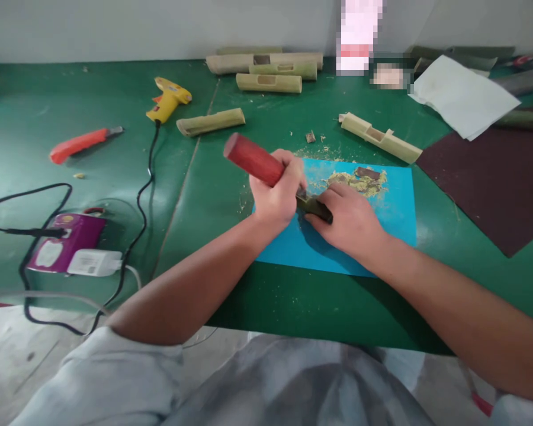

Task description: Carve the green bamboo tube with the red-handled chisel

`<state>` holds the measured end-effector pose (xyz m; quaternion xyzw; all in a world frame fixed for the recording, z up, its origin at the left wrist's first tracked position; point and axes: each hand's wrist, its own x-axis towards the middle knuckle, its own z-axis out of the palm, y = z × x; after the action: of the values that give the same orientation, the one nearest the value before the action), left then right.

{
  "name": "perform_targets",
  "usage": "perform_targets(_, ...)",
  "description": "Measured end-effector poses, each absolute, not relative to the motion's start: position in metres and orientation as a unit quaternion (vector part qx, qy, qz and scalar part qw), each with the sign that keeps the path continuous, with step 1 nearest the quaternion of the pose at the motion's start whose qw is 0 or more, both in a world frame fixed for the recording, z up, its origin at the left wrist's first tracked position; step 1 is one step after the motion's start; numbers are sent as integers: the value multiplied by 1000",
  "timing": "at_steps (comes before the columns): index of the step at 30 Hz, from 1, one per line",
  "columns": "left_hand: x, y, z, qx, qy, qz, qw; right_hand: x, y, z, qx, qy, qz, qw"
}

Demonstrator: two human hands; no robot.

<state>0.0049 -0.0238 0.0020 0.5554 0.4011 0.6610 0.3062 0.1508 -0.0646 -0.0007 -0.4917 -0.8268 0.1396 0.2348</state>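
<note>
My left hand (278, 189) is wrapped around a tool with a thick red round handle (255, 158). The handle points up to the left, and the tool's working end is mostly hidden by my fingers and the bamboo. In my right hand (349, 216) is a short greenish bamboo piece (314, 207), gripped from the right side. The tool's lower end meets or nearly meets the bamboo's left end; I cannot tell how deep it goes. Both hands are over a blue sheet (333, 260), which has yellowish shavings (353, 182) and a dark bamboo chip (368, 173) on it.
Several cut bamboo tubes (269, 83) lie at the back, with a notched one (379, 137) at right. On the left are a yellow glue gun (169, 99), a red utility knife (82, 144) and a purple power strip (66, 236) with cords. Dark sandpaper (493, 183) lies right.
</note>
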Motion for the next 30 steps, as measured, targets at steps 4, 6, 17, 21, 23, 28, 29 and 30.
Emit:
perform_targets(4,6,-20,7,567,413,643,306,148,-67,0,-489,-828,139,236)
perform_targets(6,5,-21,7,598,410,620,299,148,-67,-1,-489,-828,141,234)
perform_targets(17,-4,-14,-7,670,343,608,252,148,-67,-2,-488,-832,132,230)
perform_targets(21,-9,-9,-9,708,292,596,242,147,-68,-3,-497,-825,121,239)
perform_targets(23,-10,-9,-7,718,282,592,234,147,-69,-4,-500,-823,118,241)
perform_targets(28,-10,-11,-6,720,292,586,229,146,-70,-4,-487,-833,121,235)
perform_targets(29,-10,-11,-6,718,294,587,230,145,-70,-4,-484,-834,123,233)
perform_targets(30,-10,-11,-6,717,296,588,231,144,-70,-4,-482,-836,124,232)
